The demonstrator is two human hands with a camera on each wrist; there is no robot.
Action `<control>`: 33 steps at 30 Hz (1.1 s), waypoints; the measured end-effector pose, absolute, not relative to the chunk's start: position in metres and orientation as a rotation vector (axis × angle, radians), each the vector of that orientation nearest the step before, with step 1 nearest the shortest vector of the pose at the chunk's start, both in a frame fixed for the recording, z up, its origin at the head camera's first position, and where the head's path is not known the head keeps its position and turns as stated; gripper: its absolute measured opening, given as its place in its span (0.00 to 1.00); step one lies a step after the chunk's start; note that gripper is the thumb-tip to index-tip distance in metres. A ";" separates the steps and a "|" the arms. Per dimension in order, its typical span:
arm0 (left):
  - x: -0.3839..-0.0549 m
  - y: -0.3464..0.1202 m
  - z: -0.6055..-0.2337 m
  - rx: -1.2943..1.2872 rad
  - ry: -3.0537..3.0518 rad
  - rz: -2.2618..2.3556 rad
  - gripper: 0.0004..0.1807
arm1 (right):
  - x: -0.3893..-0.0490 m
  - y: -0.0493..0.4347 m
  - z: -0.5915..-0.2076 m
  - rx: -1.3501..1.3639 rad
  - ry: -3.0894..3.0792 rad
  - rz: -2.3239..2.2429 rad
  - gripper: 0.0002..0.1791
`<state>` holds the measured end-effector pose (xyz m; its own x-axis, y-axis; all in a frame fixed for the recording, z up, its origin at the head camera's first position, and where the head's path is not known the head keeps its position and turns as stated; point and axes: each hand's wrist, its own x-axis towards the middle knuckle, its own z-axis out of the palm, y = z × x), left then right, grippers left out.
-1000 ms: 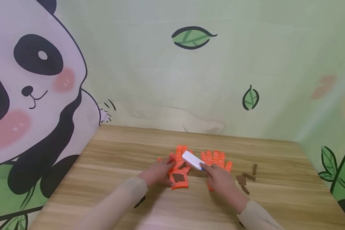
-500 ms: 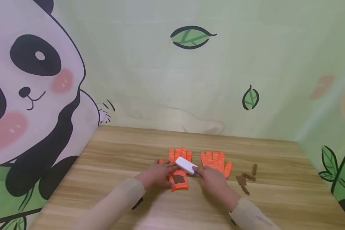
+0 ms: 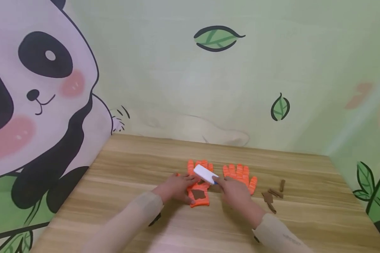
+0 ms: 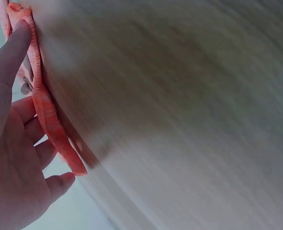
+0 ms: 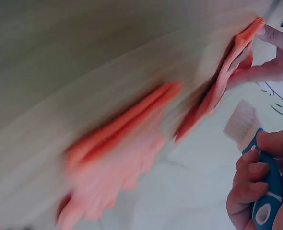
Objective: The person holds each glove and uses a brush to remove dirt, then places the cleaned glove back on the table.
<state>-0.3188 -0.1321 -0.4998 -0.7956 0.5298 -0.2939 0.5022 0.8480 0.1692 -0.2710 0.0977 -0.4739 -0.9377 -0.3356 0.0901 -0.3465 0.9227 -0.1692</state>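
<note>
Two orange knitted gloves lie on the wooden table. The left glove (image 3: 203, 202) carries a brown patch (image 3: 198, 194) near its cuff and a smaller brown bit, partly hidden, above it. My left hand (image 3: 177, 188) rests on this glove's left side with fingers spread; in the left wrist view the thumb presses at the cuff. My right hand (image 3: 237, 195) grips a brush by its blue handle (image 5: 272, 184). The brush's white head (image 3: 204, 174) overlaps the left glove, and its pale bristles (image 5: 242, 122) show in the right wrist view. The right glove (image 3: 239, 173) is partly behind my right hand.
Several brown strips and flakes (image 3: 269, 197) lie right of the right glove. A dark piece (image 3: 155, 219) shows beside the left forearm. The table (image 3: 139, 154) backs onto a printed wall hanging with a panda (image 3: 47, 98) and leaves.
The brush has moved left onto the left glove, then slightly up toward its fingers. My left hand's fingers have flattened from a more bent pose, and the left glove's fingers show more.
</note>
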 end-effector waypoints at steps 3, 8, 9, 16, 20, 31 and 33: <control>-0.319 -0.127 -0.504 0.783 2.678 0.134 0.48 | -0.275 0.091 -0.483 0.521 -3.063 0.309 0.19; -0.316 -0.128 -0.506 0.789 2.642 0.190 0.48 | -0.254 0.125 -0.492 0.524 -3.001 0.272 0.18; -0.316 -0.130 -0.506 0.791 2.643 0.196 0.48 | -0.250 0.133 -0.489 0.520 -2.998 0.237 0.17; -0.314 -0.136 -0.506 0.806 2.675 0.213 0.48 | -0.248 0.138 -0.465 0.519 -2.982 0.182 0.17; -0.309 -0.129 -0.507 0.820 2.708 0.181 0.47 | -0.260 0.109 -0.473 0.561 -2.993 0.281 0.18; -0.310 -0.135 -0.506 0.751 2.680 0.311 0.47 | -0.237 0.154 -0.485 0.478 -2.989 0.192 0.18; -0.312 -0.136 -0.504 0.763 2.688 0.312 0.46 | -0.238 0.156 -0.478 0.469 -2.964 0.185 0.17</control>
